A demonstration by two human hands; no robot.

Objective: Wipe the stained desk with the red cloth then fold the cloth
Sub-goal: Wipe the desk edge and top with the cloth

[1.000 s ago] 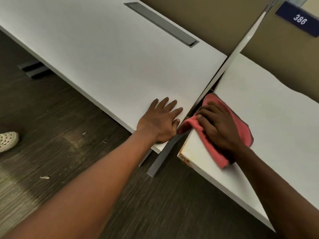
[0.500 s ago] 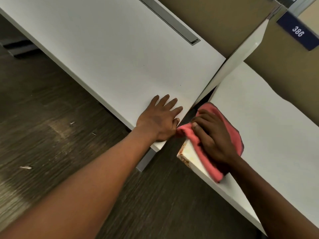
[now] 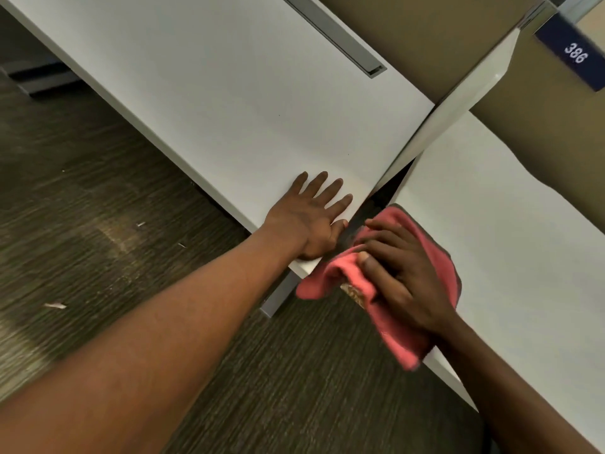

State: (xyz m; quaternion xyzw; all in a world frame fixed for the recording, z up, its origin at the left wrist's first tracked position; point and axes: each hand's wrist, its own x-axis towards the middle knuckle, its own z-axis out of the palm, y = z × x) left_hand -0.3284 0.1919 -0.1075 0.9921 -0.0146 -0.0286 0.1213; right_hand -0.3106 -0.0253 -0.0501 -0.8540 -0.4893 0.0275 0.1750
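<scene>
The red cloth (image 3: 404, 342) lies over the front left corner of the white right-hand desk (image 3: 507, 257), and one end hangs off the edge. My right hand (image 3: 406, 280) is on top of it, with the thumb and bent fingers bunching the cloth against the corner. A brown stain (image 3: 353, 292) shows on the desk's edge just under the thumb. My left hand (image 3: 311, 217) rests flat, fingers spread, on the front right corner of the white left-hand desk (image 3: 229, 109), a short gap away from the cloth.
A white divider panel (image 3: 451, 109) stands between the two desks, with tan partitions behind and a blue "386" label (image 3: 576, 54). A grey cable slot (image 3: 334, 34) runs along the left desk. Dark carpet with small bits of debris (image 3: 55, 305) lies below, and a grey desk leg (image 3: 278, 296).
My right hand has slid the cloth toward the desk's front corner, and the cloth now drapes over the stained edge. My left hand has stayed flat in place.
</scene>
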